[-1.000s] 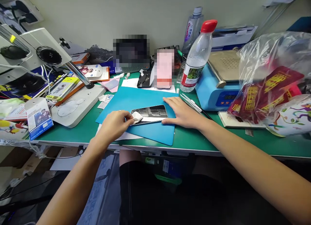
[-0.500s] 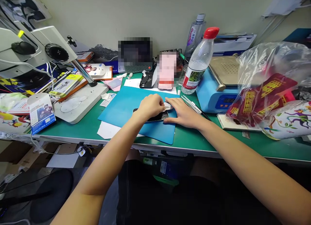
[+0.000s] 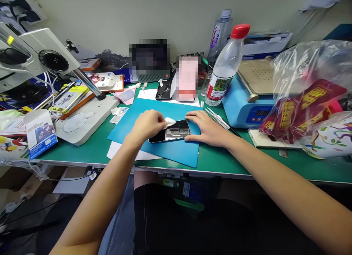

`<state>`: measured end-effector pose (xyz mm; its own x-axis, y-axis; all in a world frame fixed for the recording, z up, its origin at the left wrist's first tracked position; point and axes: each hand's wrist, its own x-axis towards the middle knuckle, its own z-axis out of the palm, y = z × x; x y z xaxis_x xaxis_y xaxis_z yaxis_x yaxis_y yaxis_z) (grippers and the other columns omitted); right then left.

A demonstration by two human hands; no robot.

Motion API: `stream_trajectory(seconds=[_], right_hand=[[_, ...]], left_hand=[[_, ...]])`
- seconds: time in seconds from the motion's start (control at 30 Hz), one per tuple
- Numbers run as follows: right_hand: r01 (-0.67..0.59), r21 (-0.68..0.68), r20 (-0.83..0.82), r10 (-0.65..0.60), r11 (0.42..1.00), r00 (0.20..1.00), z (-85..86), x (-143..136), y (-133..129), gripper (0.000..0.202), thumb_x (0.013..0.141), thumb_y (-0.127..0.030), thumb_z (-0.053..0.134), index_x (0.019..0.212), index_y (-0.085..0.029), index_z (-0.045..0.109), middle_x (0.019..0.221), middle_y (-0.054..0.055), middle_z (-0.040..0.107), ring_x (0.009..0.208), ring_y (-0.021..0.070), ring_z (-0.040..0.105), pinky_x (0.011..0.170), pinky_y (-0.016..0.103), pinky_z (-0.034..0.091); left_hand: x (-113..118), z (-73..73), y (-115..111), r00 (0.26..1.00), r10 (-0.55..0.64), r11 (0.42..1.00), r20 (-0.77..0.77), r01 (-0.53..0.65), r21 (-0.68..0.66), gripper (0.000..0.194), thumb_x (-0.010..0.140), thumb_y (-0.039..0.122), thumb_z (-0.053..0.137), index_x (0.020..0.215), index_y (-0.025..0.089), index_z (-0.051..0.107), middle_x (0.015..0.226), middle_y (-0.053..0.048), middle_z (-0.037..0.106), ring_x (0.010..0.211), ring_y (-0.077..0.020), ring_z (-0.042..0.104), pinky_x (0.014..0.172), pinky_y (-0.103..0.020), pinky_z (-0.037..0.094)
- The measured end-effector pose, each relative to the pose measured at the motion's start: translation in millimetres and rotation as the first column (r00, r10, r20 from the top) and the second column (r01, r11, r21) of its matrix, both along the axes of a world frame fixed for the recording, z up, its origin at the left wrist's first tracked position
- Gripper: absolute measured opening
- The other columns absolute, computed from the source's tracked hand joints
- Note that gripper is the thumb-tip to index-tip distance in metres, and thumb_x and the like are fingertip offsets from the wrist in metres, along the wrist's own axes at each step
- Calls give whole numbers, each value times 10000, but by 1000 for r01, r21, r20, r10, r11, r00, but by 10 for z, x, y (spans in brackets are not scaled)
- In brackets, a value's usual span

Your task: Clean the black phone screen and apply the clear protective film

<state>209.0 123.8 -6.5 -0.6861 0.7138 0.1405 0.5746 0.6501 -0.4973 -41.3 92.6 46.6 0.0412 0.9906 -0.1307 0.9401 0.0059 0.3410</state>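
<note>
A dark smartphone (image 3: 176,131) lies flat, screen up, on a blue mat (image 3: 181,152); light reflections show on its glass. My left hand (image 3: 148,124) pinches a white wipe (image 3: 169,121), which rests against the upper left part of the screen. At the phone's right end, my right hand (image 3: 202,128) holds its fingers apart, with thumb and fingertips at the phone's edge. Whether these fingertips press on the phone I cannot make out.
Right of the mat lie white pen-like tools (image 3: 217,117), beside a red-capped bottle (image 3: 228,68) and a blue heating device (image 3: 244,106). A microscope stand (image 3: 85,123) occupies the left. Behind the mat are a black phone (image 3: 164,90) and a pink-screened phone (image 3: 187,79). Plastic-wrapped red packets (image 3: 299,108) sit far right.
My left hand has slid leftward with the wipe, from the phone's right end, uncovering most of the screen. My right hand stays by the right end. The view has shifted slightly.
</note>
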Motion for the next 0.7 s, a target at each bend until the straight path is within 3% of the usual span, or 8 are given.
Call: stream_trajectory(seconds=[0.13, 0.23, 0.37, 0.53, 0.6, 0.7], right_hand=[[21, 21, -46, -20, 1000, 999, -21, -9, 2, 923, 784, -822, 677, 1483, -233, 544, 1498, 176, 555, 1399, 432, 489, 1156, 633, 432], [24, 29, -46, -23, 999, 999, -27, -9, -8, 931, 792, -835, 653, 1484, -226, 526, 1485, 182, 565, 1383, 433, 500, 1149, 635, 435], [49, 21, -13, -49, 999, 999, -22, -4, -28, 994, 793, -826, 664, 1533, -187, 482, 1525, 210, 535, 1419, 446, 471, 1168, 639, 416], [48, -10, -8, -48, 999, 999, -8, -1, -35, 1023, 792, -811, 677, 1591, -222, 432, 1584, 197, 493, 1449, 463, 444, 1173, 663, 404], [42, -19, -6, -42, 999, 999, -5, -4, -32, 1029, 790, -806, 682, 1598, -222, 425, 1588, 194, 489, 1454, 460, 437, 1180, 655, 400], [43, -21, -3, -43, 999, 999, -10, -6, -28, 1037, 786, -799, 692, 1599, -215, 421, 1581, 194, 489, 1461, 456, 425, 1191, 639, 391]], left_hand=[[508, -3, 155, 993, -118, 993, -17, 118, 28, 133, 906, 251, 676, 876, 202, 797, 944, -115, 796, 935, -283, 725, 770, -344, 508], [677, 9, 266, 992, -123, 992, -7, 123, 34, 119, 896, 213, 680, 905, 199, 797, 994, -117, 796, 958, -281, 726, 780, -336, 509], [435, 1, 193, 995, -95, 995, -21, 96, 34, 113, 901, 237, 694, 839, 192, 778, 918, -108, 790, 893, -273, 717, 736, -338, 484], [33, -15, -28, 999, 31, 999, 39, -29, -39, 114, 884, 289, 721, 803, 224, 767, 831, -58, 776, 793, -242, 692, 652, -328, 434], [55, -16, -54, 999, 41, 998, 14, -41, -38, 104, 877, 289, 721, 813, 225, 771, 836, -61, 779, 797, -249, 694, 661, -334, 441], [271, -11, 19, 1000, -19, 1000, -23, 19, 9, 115, 888, 278, 708, 824, 210, 774, 879, -88, 788, 842, -266, 703, 696, -344, 458]])
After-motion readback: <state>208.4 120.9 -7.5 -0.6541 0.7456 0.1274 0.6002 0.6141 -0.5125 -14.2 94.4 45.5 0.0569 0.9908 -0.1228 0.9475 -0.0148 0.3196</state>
